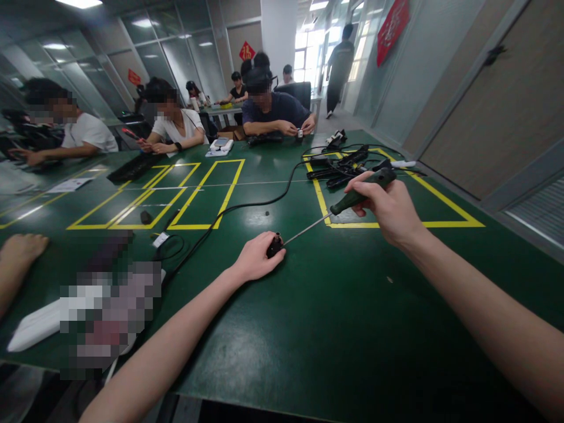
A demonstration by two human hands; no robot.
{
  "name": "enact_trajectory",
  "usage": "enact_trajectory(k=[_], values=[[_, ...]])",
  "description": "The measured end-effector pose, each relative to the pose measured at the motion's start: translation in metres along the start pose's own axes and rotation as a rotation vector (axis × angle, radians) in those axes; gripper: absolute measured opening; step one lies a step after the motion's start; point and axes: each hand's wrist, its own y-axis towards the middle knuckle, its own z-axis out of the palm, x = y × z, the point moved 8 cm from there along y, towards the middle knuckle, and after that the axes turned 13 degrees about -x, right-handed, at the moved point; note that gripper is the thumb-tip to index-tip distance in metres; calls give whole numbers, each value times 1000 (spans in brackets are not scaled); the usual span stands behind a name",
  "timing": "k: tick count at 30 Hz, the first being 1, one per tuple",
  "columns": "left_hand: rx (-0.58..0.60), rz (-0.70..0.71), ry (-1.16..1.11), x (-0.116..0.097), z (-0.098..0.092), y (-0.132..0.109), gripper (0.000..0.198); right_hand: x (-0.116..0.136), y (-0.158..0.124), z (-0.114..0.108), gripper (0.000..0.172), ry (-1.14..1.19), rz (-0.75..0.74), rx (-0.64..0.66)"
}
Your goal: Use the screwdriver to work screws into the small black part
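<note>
With my left hand (pixel 257 257) I grip a small black part (pixel 274 247) with a short upright tube on top, down against the green table (pixel 335 329). My fingers wrap around it and hide much of its shape. A screwdriver (pixel 352 198) with a dark green handle is in my right hand (pixel 390 208), its handle raised and tilted. The thin metal shaft slopes down to the left, and its tip meets the right side of the black part. Whether the tip sits in a screw cannot be made out.
Black parts (pixel 348 164) and cables lie in a yellow taped square at the back right. A black cable (pixel 247 204) crosses the table. Across it, a co-worker (pixel 275 111) handles a small object. Another person's hand (pixel 24 251) rests at left, near a white object (pixel 39 323).
</note>
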Motion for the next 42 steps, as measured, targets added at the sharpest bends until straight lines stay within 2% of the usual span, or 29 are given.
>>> enact_trajectory(k=[9, 12, 18, 21, 27, 31, 34, 38, 42], values=[[-25, -39, -29, 5, 0, 2, 35, 5, 1, -5, 15, 28, -35, -59], [-25, -49, -91, 5, -2, 1, 36, 5, 0, -2, 15, 27, -41, -42], [72, -118, -285, 7, 0, -1, 32, 5, -2, 1, 18, 26, -37, -20], [76, -154, -337, 9, 2, -1, 28, 6, -3, 1, 19, 32, -37, -12], [33, -162, -319, 11, 3, 0, 27, 7, -4, 1, 15, 33, -20, -19], [-31, -151, -266, 11, -3, 1, 35, 8, -4, 2, 14, 31, -15, -27], [-5, -136, -283, 9, -4, 1, 39, 6, -4, 2, 14, 21, -18, -20], [47, -143, -305, 8, 0, 1, 30, 2, -2, 1, 14, 6, -20, -16], [4, -81, -204, 6, -1, 1, 26, 3, -1, -1, 16, -13, -55, -24]])
